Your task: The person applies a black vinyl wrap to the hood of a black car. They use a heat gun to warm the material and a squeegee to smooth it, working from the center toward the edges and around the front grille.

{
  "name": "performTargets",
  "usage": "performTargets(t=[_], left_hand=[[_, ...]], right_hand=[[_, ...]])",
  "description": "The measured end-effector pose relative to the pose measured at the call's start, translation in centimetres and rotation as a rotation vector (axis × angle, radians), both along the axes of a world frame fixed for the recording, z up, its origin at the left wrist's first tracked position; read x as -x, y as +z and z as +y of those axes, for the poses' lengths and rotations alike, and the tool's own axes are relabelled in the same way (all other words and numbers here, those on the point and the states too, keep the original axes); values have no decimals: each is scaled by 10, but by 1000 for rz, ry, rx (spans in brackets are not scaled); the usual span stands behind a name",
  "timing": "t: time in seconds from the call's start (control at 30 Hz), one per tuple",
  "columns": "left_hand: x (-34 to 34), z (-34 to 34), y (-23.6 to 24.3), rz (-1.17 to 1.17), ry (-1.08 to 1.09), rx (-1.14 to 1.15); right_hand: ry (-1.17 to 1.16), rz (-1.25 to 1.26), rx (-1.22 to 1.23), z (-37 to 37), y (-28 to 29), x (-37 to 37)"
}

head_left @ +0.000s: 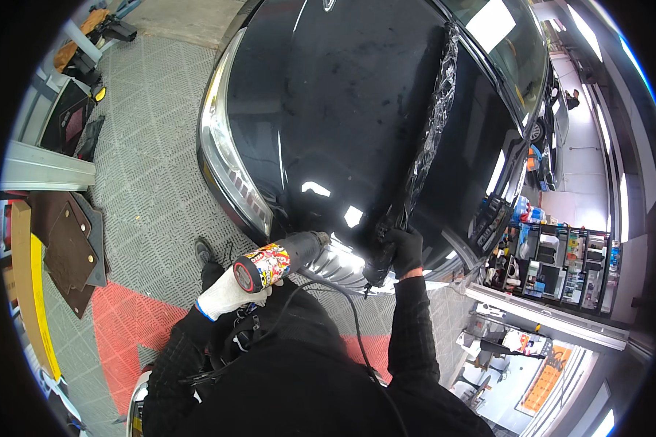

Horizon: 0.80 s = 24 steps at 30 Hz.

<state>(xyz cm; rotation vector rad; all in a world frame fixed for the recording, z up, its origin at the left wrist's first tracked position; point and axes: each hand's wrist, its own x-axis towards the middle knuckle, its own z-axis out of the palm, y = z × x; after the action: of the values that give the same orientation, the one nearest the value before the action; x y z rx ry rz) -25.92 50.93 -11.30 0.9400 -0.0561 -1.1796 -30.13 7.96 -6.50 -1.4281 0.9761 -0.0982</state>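
Observation:
My left hand (224, 296), in a white knit glove, is closed around the grip of a heat gun (271, 265) covered in colourful stickers. Its metal nozzle points right, just above the front edge of the black car's hood (342, 102). A black cord trails from the tool across my body. My right hand (407, 250), black-gloved, grips the bunched near end of a strip of crumpled shiny black film (437, 109). This strip runs up across the hood toward the windshield. Part of the film in my fingers is hidden by the glove.
The car's clear headlight (229, 138) lies left of the hood. Grey and red grid tiles (149, 138) cover the floor. Brown floor mats (69, 247) lean at the left. A shelf of bottles and boxes (554, 266) stands at the right, with another car (554, 131) beyond.

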Motion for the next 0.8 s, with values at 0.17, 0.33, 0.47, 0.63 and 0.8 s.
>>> performTargets(t=[0.17,0.33,0.47,0.63,0.8], left_hand=[[-15,0,1,-70,-58,-95],[-23,2,7,-23,-39,-71],[-29,5,10,-97,-57,-107],[-32,5,19,-102,9,-88],[-34,7,32,-129,29,-118]], right_hand=[[-13,84,172,5,1,-12],[114,374,1021,18,-6,-45],[12,420,908,10,-8,-61],[-37,227,488,0,1,-59],[-18,-35,149,-8,9,-54]])
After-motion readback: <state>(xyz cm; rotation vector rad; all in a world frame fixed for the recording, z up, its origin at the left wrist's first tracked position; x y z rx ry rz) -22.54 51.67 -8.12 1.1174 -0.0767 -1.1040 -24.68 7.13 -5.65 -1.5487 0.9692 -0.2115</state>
